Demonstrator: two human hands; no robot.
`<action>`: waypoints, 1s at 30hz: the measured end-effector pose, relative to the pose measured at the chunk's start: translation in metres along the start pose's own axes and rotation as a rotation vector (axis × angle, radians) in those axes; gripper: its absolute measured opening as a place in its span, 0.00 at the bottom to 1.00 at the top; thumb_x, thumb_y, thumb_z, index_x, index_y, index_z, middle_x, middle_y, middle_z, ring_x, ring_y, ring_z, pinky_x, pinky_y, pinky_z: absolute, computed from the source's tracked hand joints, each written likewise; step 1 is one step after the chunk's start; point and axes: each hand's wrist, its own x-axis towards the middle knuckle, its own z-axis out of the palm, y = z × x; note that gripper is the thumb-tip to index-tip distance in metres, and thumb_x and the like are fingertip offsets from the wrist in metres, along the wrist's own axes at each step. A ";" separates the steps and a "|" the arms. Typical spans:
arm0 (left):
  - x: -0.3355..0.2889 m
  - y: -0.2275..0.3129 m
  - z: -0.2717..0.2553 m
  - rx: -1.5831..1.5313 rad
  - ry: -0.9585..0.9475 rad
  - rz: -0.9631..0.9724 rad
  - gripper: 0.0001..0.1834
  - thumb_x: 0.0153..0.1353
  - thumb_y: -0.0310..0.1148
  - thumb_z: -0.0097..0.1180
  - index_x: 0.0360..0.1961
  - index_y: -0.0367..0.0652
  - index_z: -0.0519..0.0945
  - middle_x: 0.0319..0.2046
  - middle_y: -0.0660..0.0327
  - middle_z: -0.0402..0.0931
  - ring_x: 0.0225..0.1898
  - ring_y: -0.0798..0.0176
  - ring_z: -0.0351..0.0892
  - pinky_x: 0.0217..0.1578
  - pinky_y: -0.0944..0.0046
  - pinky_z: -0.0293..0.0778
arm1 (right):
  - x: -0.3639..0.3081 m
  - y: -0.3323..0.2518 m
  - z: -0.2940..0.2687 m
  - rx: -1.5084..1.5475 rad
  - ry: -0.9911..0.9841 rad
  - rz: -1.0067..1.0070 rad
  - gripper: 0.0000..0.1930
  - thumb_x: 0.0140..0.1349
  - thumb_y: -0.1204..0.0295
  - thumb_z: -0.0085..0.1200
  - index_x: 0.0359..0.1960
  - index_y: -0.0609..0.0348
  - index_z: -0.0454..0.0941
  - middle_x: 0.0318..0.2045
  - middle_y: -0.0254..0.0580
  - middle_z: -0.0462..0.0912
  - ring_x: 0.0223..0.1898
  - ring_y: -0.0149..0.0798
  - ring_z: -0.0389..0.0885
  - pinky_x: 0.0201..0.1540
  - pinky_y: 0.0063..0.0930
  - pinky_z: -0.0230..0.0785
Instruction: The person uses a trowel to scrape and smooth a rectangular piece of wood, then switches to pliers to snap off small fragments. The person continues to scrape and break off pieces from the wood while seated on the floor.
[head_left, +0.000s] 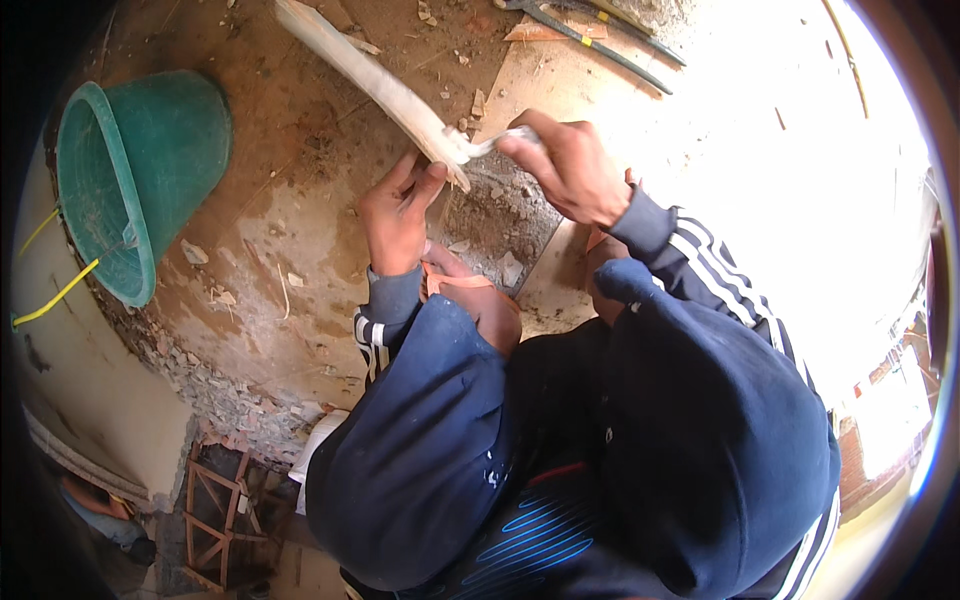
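Note:
A long pale strip of wood runs from the upper left to the middle, its near end split and ragged. My left hand is closed on that end, with the thumb and fingertips against its lower side. My right hand grips a small whitish tool, blurred and mostly hidden by the fingers. The tool's tip meets the ragged wood from the right. Below both hands, grey grit lies on the floor between my feet.
A green bucket lies on its side at the left, with a yellow handle. Long-handled cutters rest on a board at the top. Broken rubble lines the left floor edge, beside a rusty metal lattice at the lower left.

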 end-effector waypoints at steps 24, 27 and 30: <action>0.002 0.013 0.008 0.033 -0.012 0.051 0.21 0.63 0.30 0.60 0.54 0.28 0.75 0.43 0.58 0.81 0.44 0.71 0.76 0.45 0.71 0.72 | -0.004 0.032 0.040 -0.135 0.054 -0.052 0.21 0.67 0.53 0.48 0.34 0.61 0.71 0.14 0.57 0.75 0.19 0.61 0.77 0.23 0.49 0.69; 0.000 0.010 0.003 -0.003 -0.012 0.014 0.19 0.61 0.26 0.60 0.52 0.27 0.76 0.44 0.56 0.81 0.44 0.69 0.77 0.45 0.70 0.73 | -0.005 0.035 0.043 -0.204 0.089 -0.116 0.21 0.67 0.52 0.48 0.34 0.61 0.70 0.13 0.55 0.74 0.18 0.59 0.77 0.21 0.48 0.69; -0.003 0.009 -0.003 0.004 -0.017 0.001 0.17 0.59 0.24 0.60 0.48 0.26 0.77 0.44 0.54 0.80 0.45 0.65 0.79 0.45 0.69 0.75 | -0.005 0.028 0.044 -0.237 0.052 -0.092 0.19 0.66 0.55 0.51 0.33 0.62 0.69 0.18 0.58 0.74 0.21 0.61 0.76 0.23 0.48 0.67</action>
